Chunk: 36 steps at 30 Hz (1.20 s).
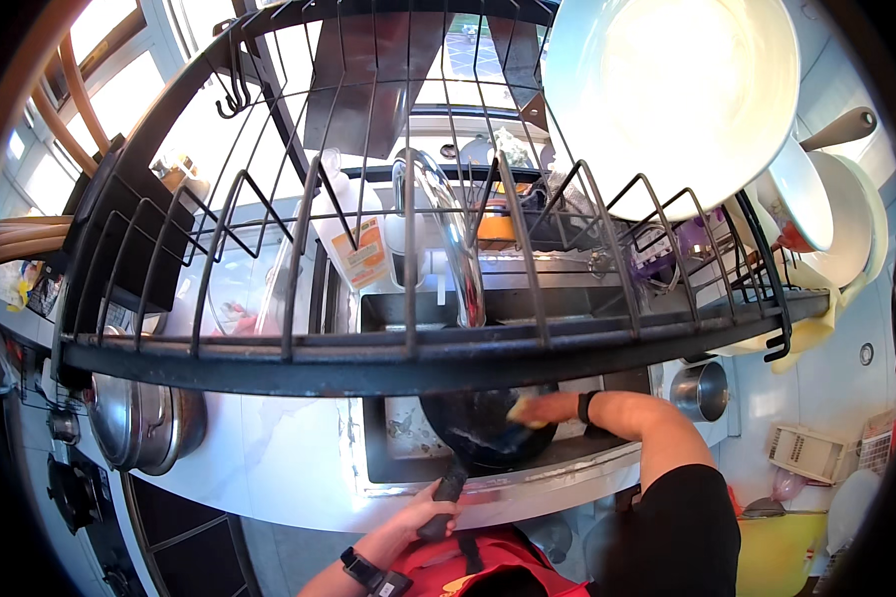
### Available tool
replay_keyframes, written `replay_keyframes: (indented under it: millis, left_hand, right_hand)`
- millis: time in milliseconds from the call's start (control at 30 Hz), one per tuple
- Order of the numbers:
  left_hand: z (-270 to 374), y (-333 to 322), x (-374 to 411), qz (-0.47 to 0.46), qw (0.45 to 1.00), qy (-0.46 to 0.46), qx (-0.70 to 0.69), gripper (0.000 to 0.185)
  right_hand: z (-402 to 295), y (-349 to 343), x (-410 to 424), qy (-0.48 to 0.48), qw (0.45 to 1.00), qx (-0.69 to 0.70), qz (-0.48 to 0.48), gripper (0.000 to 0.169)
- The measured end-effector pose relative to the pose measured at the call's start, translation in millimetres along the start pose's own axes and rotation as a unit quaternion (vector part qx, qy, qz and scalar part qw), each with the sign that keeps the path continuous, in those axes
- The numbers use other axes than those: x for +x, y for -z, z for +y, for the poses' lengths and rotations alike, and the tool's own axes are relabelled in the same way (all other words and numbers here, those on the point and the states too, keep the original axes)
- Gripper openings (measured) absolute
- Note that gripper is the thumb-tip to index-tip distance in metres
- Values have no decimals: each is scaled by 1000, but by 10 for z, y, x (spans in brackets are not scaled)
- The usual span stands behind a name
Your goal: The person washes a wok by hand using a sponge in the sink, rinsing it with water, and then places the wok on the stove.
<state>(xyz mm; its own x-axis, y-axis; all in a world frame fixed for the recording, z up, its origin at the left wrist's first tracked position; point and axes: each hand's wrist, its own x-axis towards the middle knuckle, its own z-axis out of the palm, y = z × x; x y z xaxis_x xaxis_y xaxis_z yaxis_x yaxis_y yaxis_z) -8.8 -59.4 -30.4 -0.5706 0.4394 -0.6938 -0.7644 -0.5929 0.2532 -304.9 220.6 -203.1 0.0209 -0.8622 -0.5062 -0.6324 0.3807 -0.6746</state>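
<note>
A black frying pan (485, 429) is held over the steel sink (407, 474), partly hidden by the front bar of the dish rack. My left hand (425, 515) grips its dark handle (446, 496) near the sink's front edge. Over the right part of the pan is my right hand (549, 410), blurred, with a yellowish sponge or cloth (521, 412) under its fingers against the pan's inside. The curved chrome faucet (455, 246) stands behind the rack's wires; its outlet is not clear to see.
A black wire dish rack (328, 373) spans the view above the sink, with a large white bowl (672, 97) on its right. A lidded steel pot (142, 422) stands on the left counter (269, 448), a small steel pot (700, 392) at the right. Behind stands a white bottle (347, 209).
</note>
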Motion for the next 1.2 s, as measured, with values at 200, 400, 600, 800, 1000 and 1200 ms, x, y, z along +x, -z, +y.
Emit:
replay_keyframes:
  millis: [200,400,600,800,1000,1200]
  left_hand:
    - [35,0,-21,6,1000,-8,-22,51]
    - [41,-13,-38,-8,999,-21,-33,48]
    - [34,-15,-14,3,999,-1,-42,47]
    - [23,11,-2,-49,993,-8,-106,44]
    - [-33,0,17,-68,990,-24,-117,41]
    - [-22,75,29,-53,993,-14,-106,39]
  right_hand:
    - [1083,242,228,16,978,39,202,44]
    - [-531,6,-292,-114,987,14,-113,39]
    - [-1603,108,760,0,932,358,59,61]
    - [-792,560,835,-26,981,93,168,35]
    - [-855,337,247,-37,985,-27,-166,40]
    - [-664,12,737,112,988,55,91,47]
